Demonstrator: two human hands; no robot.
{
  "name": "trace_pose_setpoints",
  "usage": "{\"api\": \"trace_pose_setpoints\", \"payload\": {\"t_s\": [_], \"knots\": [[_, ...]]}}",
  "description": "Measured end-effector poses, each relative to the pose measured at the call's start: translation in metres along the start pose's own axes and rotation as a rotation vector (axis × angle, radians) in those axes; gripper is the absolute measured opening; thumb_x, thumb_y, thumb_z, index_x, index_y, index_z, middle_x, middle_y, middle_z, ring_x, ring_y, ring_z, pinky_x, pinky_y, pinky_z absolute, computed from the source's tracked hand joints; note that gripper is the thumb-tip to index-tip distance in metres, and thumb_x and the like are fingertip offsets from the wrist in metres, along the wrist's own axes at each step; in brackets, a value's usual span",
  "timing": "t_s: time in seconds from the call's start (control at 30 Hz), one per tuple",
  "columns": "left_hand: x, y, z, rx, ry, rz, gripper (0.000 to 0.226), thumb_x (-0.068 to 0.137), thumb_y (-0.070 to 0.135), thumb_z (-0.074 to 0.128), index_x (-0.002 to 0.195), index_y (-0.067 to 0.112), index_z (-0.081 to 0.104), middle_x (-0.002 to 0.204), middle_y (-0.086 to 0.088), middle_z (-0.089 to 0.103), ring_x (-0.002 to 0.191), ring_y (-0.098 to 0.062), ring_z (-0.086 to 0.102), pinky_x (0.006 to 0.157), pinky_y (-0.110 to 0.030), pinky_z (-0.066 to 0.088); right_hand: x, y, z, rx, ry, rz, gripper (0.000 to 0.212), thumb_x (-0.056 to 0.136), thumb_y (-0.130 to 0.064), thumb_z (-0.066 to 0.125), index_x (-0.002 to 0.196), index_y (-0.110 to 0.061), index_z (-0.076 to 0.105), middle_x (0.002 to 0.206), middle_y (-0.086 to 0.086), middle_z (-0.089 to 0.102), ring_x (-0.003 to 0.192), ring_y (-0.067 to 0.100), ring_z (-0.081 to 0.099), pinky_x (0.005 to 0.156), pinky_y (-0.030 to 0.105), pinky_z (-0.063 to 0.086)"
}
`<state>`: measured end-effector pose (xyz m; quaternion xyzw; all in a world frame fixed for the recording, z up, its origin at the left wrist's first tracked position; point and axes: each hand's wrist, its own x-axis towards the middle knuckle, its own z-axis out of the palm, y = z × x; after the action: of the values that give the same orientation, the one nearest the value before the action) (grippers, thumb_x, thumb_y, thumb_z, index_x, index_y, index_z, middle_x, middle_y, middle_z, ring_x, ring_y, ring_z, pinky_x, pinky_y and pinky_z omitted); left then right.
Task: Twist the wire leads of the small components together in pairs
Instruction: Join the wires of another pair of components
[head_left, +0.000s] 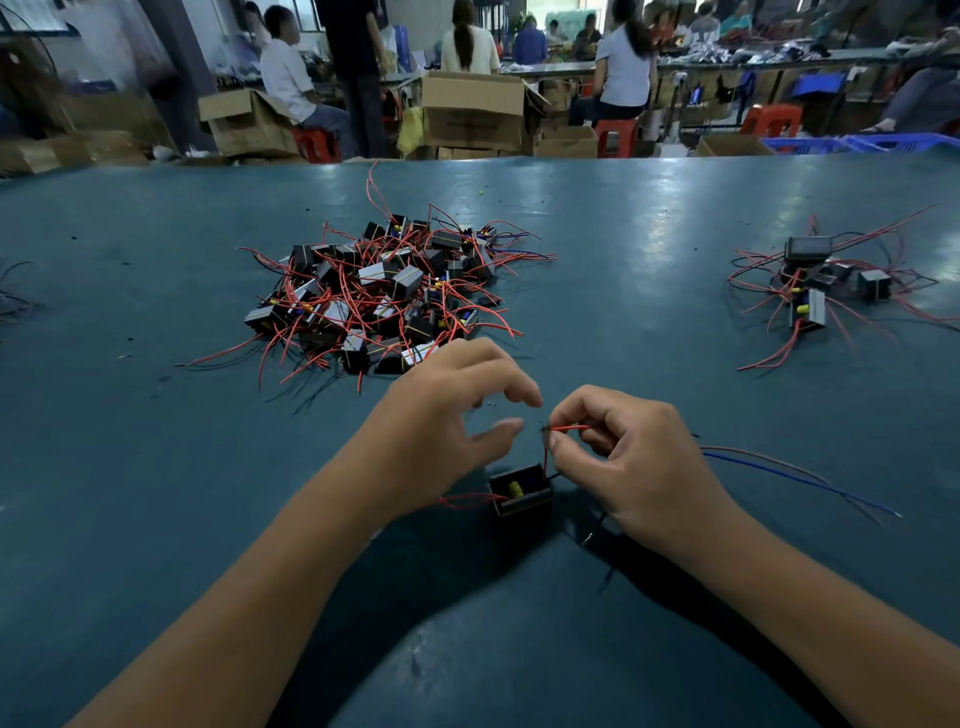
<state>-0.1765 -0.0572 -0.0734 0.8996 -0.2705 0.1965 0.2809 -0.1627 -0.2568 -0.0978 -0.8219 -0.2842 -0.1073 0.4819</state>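
Note:
A small black box component (521, 492) with a yellow part inside hangs just above the green table between my hands. My right hand (623, 457) pinches its red wire leads (569, 428) near their dark bare tips. My left hand (457, 415) hovers beside those tips, thumb and fingers spread apart and holding nothing. Another red lead (467, 500) runs from the box under my left hand. Blue and grey leads (800, 480) trail to the right from behind my right hand.
A large pile of black components with red leads (384, 296) lies ahead on the green table (156, 415). A smaller group (821, 286) lies at the far right. Beyond the table's far edge are cardboard boxes (472, 111), red stools and seated people.

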Motion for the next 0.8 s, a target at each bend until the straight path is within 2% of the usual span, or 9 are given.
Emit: {"api": "trace_pose_setpoints", "payload": {"t_s": [0.07, 0.13, 0.33, 0.6, 0.8], "knots": [[0.0001, -0.0007, 0.0011, 0.098, -0.021, 0.087, 0.020, 0.080, 0.013, 0.082, 0.099, 0.015, 0.076, 0.099, 0.001, 0.064, 0.090, -0.023, 0.059, 0.079, -0.042, 0.049, -0.0001, -0.0005, -0.0006, 0.017, -0.013, 0.001, 0.018, 0.084, -0.005, 0.069, 0.076, -0.021, 0.065, 0.066, -0.015, 0.060, 0.062, 0.000, 0.055, 0.063, 0.005, 0.039], [0.0004, -0.0003, 0.0037, 0.132, -0.009, 0.127, 0.016, 0.081, 0.018, 0.082, 0.096, 0.015, 0.077, 0.096, 0.000, 0.065, 0.086, -0.026, 0.059, 0.075, -0.045, 0.050, -0.0003, -0.0008, -0.0014, 0.028, -0.031, -0.002, 0.018, 0.084, -0.005, 0.069, 0.076, -0.022, 0.066, 0.065, -0.017, 0.060, 0.062, -0.002, 0.056, 0.063, 0.004, 0.038], [0.0015, -0.0031, 0.0034, 0.153, -0.010, 0.195, 0.012, 0.086, 0.025, 0.076, 0.093, 0.017, 0.078, 0.092, 0.000, 0.066, 0.082, -0.026, 0.058, 0.070, -0.044, 0.050, -0.0001, -0.0016, -0.0022, 0.040, -0.058, -0.037, 0.026, 0.084, -0.003, 0.069, 0.075, -0.026, 0.062, 0.062, -0.025, 0.057, 0.058, -0.005, 0.055, 0.058, 0.001, 0.036], [0.0018, -0.0087, 0.0036, 0.208, 0.013, 0.277, 0.015, 0.089, 0.030, 0.072, 0.093, 0.017, 0.078, 0.090, 0.000, 0.068, 0.077, -0.026, 0.057, 0.065, -0.043, 0.051, -0.0008, -0.0009, -0.0021, 0.091, -0.085, -0.006, 0.022, 0.085, -0.003, 0.069, 0.075, -0.022, 0.065, 0.056, -0.020, 0.053, 0.052, -0.002, 0.049, 0.057, 0.002, 0.035], [0.0007, -0.0097, 0.0053, 0.203, 0.008, 0.289, 0.019, 0.089, 0.033, 0.069, 0.096, 0.017, 0.078, 0.092, 0.001, 0.068, 0.079, -0.025, 0.058, 0.067, -0.042, 0.051, -0.0006, -0.0019, -0.0053, 0.086, -0.102, -0.007, 0.021, 0.086, -0.003, 0.070, 0.075, -0.021, 0.065, 0.053, -0.022, 0.052, 0.051, -0.003, 0.049, 0.054, 0.003, 0.034]]}}
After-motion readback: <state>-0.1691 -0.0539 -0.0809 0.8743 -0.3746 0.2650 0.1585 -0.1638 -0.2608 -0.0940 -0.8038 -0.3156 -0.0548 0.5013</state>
